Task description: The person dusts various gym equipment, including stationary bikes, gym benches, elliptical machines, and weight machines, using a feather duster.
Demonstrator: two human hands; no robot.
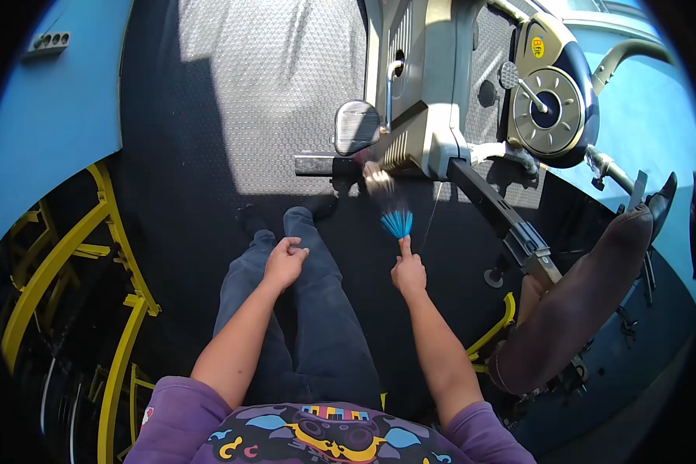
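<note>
Grey metal-and-plastic exercise bike (437, 100) looms, and close beside it a blurred blue-and-white feathery duster (397, 223) might, swung carelessly, snag on the bike's ribbed grey pedal (356, 127), the right hand (409, 274) gripping the duster's blue end, the left hand (285, 263) loosely curled, seemingly empty.

Gym: pedal exercise bikes (547, 100), seat (572, 313), textured dark flooring (174, 131).
</note>
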